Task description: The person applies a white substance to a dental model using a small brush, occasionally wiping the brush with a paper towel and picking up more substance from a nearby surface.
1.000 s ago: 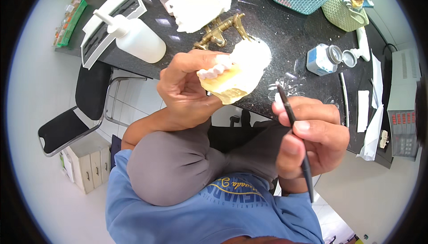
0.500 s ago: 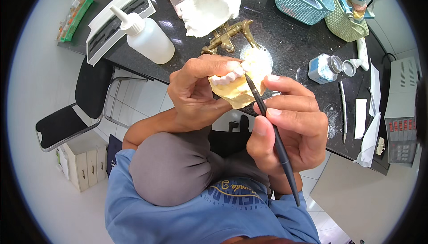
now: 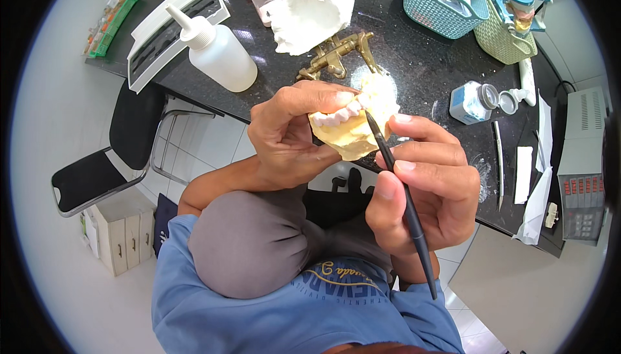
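Note:
My left hand (image 3: 284, 134) grips a yellow dental cast (image 3: 339, 140) carrying a row of pinkish-white teeth (image 3: 336, 116). My right hand (image 3: 420, 192) holds a slim black pointed tool (image 3: 414, 229), its tip at or against the cast near the end of the tooth row. The upper fingertips of that hand reach the cast's right side. A brass articulator (image 3: 333, 56) lies just beyond the cast, beside a brightly lit round white patch on the dark counter.
Dark counter (image 3: 427, 63) holds a squeeze bottle (image 3: 222, 61), white tray (image 3: 174, 30), orange-lidded jar (image 3: 266, 4), crumpled white mass (image 3: 307, 17), baskets (image 3: 440, 11), powder jar (image 3: 469, 105), thin tool (image 3: 497, 160) and grey machine (image 3: 579, 166). A black chair (image 3: 132, 131) stands left.
My right hand has moved up and left, bringing the black tool's tip onto the cast. My left hand and the cast have shifted slightly right and down in the picture.

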`<state>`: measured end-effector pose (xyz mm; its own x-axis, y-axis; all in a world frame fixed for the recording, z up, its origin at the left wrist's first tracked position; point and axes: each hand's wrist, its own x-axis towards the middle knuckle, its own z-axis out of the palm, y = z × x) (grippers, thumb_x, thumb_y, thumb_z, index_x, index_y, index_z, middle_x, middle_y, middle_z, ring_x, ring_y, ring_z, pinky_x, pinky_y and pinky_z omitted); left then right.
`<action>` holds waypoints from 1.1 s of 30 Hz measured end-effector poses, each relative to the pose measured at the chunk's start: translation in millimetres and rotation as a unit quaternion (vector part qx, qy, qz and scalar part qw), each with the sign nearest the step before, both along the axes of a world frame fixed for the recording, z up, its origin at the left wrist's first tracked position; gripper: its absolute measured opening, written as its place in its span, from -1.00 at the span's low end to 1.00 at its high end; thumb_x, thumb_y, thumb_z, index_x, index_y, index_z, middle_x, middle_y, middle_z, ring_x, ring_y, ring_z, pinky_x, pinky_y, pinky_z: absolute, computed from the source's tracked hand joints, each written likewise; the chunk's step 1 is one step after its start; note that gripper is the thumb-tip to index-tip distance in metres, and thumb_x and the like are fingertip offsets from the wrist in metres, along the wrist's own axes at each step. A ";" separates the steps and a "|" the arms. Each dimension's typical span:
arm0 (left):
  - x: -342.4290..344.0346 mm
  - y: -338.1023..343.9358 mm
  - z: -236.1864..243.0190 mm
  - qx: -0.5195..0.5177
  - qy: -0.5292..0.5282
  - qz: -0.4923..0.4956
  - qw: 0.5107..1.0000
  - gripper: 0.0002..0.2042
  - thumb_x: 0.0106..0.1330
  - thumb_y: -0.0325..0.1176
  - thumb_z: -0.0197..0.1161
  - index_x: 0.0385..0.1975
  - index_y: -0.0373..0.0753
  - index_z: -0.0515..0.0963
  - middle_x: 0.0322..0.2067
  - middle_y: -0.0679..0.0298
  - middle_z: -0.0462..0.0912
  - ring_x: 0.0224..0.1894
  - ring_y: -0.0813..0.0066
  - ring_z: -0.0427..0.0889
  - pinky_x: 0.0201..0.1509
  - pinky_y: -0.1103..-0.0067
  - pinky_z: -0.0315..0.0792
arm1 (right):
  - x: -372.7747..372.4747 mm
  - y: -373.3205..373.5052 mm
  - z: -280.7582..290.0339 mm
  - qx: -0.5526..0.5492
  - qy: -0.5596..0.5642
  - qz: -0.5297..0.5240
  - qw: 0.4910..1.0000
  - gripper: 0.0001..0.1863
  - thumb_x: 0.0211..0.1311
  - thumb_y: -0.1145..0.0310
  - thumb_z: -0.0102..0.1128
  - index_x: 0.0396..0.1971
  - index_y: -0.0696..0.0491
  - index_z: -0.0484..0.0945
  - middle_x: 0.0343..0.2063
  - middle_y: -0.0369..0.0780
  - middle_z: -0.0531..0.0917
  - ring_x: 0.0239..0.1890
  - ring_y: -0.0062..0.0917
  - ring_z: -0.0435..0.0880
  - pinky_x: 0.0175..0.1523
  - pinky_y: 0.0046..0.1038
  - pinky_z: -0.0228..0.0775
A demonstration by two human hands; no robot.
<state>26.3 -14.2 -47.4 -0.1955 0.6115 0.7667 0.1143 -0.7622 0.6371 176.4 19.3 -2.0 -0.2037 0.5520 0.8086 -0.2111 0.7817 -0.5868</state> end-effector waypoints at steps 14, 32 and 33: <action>-1.7 1.1 -1.8 0.012 0.016 0.006 1.000 -0.51 -0.08 -0.62 0.44 -0.09 -0.37 0.41 -0.15 -0.06 0.55 -0.07 0.26 0.60 -0.02 0.47 0.51 | 2.6 0.0 1.4 0.009 -0.026 0.002 1.000 -0.73 -0.19 0.60 0.36 -0.42 0.14 0.48 -0.52 -0.19 0.62 -0.35 -0.27 0.67 -0.23 -0.39 0.54; -2.4 3.7 -2.4 0.022 0.008 -0.008 1.000 -0.53 -0.03 -0.59 0.42 -0.09 -0.39 0.41 -0.17 -0.07 0.56 -0.09 0.26 0.61 -0.03 0.47 0.52 | 2.2 0.9 3.5 0.000 -0.029 0.001 1.000 -0.68 -0.22 0.61 0.40 -0.39 0.13 0.49 -0.50 -0.21 0.63 -0.34 -0.31 0.66 -0.20 -0.41 0.53; -3.0 4.1 -3.0 0.025 0.011 -0.009 1.000 -0.53 -0.03 -0.60 0.42 -0.09 -0.39 0.41 -0.17 -0.07 0.56 -0.10 0.26 0.61 -0.03 0.47 0.52 | 2.6 1.3 3.3 -0.003 -0.026 0.003 1.000 -0.68 -0.22 0.61 0.40 -0.39 0.13 0.50 -0.49 -0.21 0.63 -0.34 -0.31 0.66 -0.20 -0.41 0.53</action>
<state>23.3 -10.1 -50.4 -0.1678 0.5755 0.8004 0.1147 -0.7950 0.5957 178.9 20.6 1.3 -0.2484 0.5561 0.7931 -0.1856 0.7763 -0.6024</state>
